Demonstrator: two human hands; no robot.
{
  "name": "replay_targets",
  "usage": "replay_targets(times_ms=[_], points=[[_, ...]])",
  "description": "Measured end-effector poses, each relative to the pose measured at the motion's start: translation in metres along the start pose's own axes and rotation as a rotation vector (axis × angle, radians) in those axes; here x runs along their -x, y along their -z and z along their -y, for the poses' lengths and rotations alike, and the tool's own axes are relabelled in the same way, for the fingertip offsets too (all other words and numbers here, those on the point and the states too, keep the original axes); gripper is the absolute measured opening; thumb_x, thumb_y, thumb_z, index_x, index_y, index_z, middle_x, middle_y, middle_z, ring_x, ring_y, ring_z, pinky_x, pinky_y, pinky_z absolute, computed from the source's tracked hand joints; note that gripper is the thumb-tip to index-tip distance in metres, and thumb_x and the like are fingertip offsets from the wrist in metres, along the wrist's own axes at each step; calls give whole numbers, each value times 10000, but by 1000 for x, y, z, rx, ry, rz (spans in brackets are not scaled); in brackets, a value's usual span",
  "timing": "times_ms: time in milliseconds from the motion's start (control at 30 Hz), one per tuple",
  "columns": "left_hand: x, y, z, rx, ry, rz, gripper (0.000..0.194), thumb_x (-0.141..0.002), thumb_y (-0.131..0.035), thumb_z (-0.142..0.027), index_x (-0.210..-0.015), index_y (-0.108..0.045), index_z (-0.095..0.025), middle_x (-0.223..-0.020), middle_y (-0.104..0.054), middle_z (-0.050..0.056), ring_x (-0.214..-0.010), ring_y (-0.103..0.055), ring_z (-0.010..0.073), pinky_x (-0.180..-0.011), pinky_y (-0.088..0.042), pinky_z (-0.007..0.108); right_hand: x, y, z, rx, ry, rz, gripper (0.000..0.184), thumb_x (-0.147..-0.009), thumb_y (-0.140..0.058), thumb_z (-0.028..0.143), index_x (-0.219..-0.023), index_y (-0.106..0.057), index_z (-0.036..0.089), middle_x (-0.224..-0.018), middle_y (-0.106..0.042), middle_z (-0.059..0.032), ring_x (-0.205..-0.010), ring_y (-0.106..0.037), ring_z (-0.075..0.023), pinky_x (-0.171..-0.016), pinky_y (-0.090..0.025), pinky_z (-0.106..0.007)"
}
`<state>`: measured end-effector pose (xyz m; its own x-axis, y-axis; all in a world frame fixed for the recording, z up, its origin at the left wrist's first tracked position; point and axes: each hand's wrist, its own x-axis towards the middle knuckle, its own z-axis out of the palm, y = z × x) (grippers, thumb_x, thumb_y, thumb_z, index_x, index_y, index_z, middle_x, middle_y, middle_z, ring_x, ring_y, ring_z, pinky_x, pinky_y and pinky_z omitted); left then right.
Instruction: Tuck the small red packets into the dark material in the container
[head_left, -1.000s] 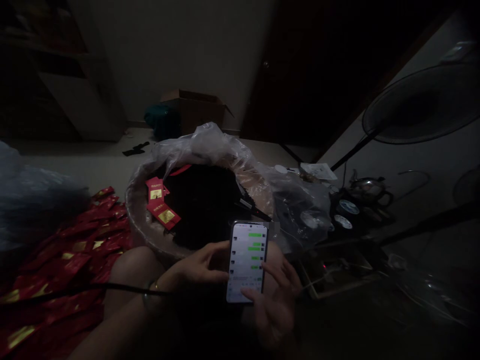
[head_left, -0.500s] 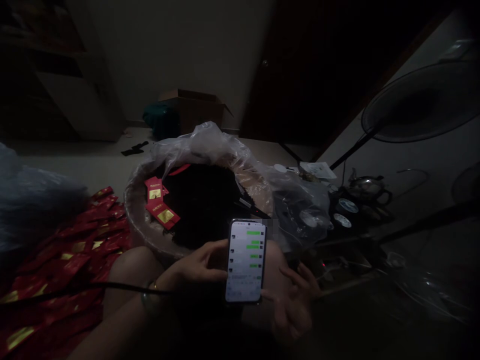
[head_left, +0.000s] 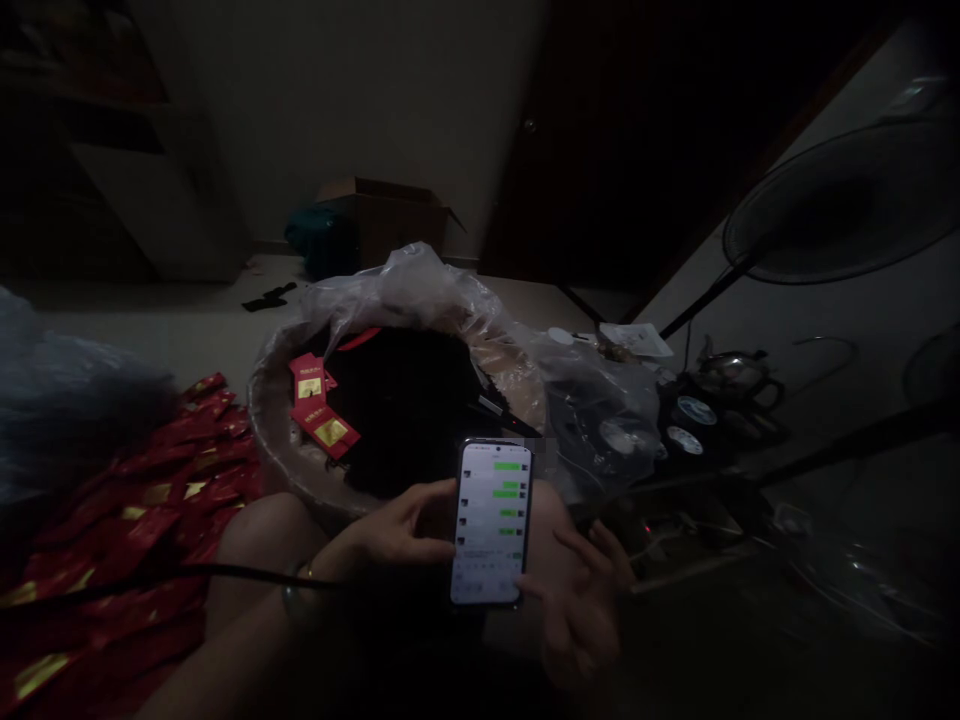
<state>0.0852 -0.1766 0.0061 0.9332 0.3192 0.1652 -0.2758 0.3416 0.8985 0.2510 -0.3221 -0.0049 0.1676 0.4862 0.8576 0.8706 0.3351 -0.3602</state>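
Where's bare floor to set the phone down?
Bare floor lies beyond the red packets, between the round tray and the cardboard box. Crowded: right of the phone, where the plastic bag, cups and fan cluster.

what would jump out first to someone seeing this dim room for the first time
The lit phone low in the middle is the brightest thing, held in the grip of the left hand, with the right hand open beside its lower edge. Next come the red packets heaped on the floor at the left, and the round tray under a clear plastic bag just behind the phone.
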Motion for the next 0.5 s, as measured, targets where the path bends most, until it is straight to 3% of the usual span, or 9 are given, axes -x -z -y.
replay_targets(times_ms=[333,500], points=[[0,2,2,6,-13,21,578,-771,-717,-235,-1316,-532,-179,-1263,-612,173,-1151,-582,290,-970,-453,426,-2,-8,14,-16,94,118,312,-797,-443,99,-759,-725,226,-1228,-534,-67,-1116,-505,-235,-1021,-309,-508],[0,3,2,-32,-50,37,573,-770,-720,-279,-1305,-542,-175,-1242,-624,167,-1138,-587,288,-969,-452,422,-3,-15,23,33,120,181,289,-819,-462,142,-802,-732,245,-1356,-452,-68,-1244,-419,-275,-1028,-290,-503]])
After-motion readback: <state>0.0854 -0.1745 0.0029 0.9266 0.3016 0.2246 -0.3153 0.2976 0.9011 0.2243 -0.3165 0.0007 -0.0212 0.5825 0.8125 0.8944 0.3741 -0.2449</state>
